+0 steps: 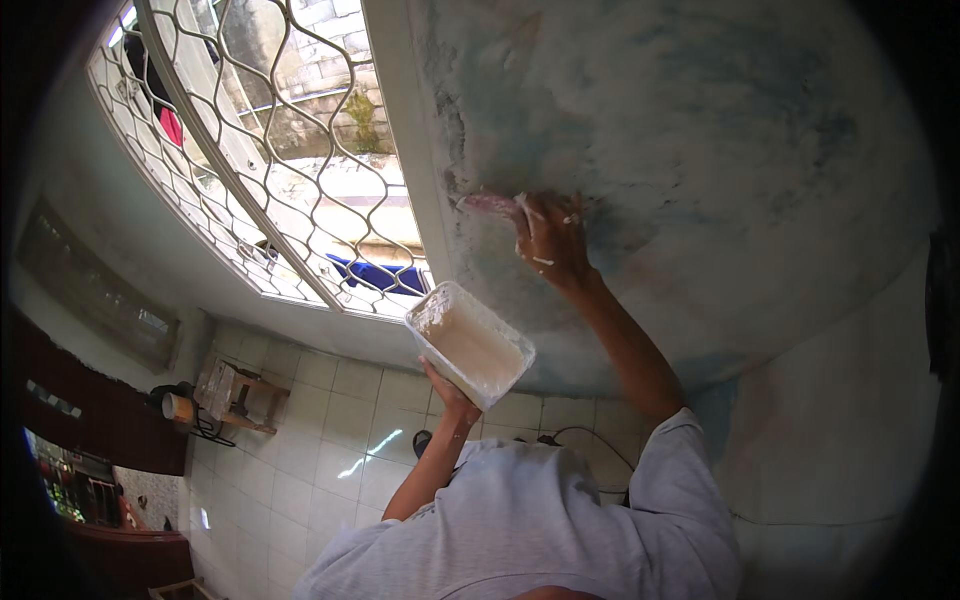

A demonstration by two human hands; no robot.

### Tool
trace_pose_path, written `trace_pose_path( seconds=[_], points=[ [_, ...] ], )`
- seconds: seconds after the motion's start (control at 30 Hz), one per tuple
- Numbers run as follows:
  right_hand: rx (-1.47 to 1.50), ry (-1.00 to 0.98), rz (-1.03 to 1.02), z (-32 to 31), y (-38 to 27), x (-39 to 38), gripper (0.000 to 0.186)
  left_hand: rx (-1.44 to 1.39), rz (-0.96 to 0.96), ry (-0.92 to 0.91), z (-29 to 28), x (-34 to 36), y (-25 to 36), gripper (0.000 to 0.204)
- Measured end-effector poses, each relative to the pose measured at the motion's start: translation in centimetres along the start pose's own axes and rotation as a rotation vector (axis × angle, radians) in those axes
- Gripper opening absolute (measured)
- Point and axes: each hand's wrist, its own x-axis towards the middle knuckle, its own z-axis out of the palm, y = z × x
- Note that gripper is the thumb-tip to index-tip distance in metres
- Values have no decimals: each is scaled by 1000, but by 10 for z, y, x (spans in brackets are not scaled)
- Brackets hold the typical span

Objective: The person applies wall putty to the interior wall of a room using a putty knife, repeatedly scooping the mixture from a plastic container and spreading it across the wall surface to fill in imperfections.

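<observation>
My right hand (550,235), its fingers smeared with white paste, is closed on a pinkish, paste-coated scraper (488,203). The scraper is against the mottled blue-grey wall (680,120), beside the window's right frame. Lower and further left, my left hand (450,393) holds a white rectangular plastic tub (470,345) from below, tilted, with cream-white paste coating its inside and rim. The thumb and fingertips of that hand are partly hidden by the tub.
A window with a wavy white grille (320,160) is at upper left, a blue item (375,275) outside. On the tiled floor (330,430) stand a wooden stool (235,395) and a bucket (178,408); a cable runs near my feet. A dark red door (100,420) is at far left.
</observation>
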Motion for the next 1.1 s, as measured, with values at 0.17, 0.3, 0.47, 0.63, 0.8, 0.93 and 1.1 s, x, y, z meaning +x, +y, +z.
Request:
trace_pose_path(
  seconds=[0.17,0.3,0.47,0.63,0.8,0.93,1.1],
  points=[
    [-328,334,216,-132,69,98,25,-3,13,8,-4,-8,-16,77],
    [-322,566,247,-204,89,104,31,38,-9,22,-4,-12,-29,78],
    [104,379,303,-134,41,23,29,18,31,46,-9,-19,-26,81],
    [348,-66,231,-2,-26,-82,22,57,51,113,-18,-33,-19,81],
    [304,-84,185,36,-22,-81,15,53,86,83,-22,-45,-19,79],
    [-64,167,164,-25,39,-28,26,88,100,36,-24,-47,-20,80],
    [-355,399,440,-173,99,42,26,59,81,49,-18,-44,-29,78]
  ],
)
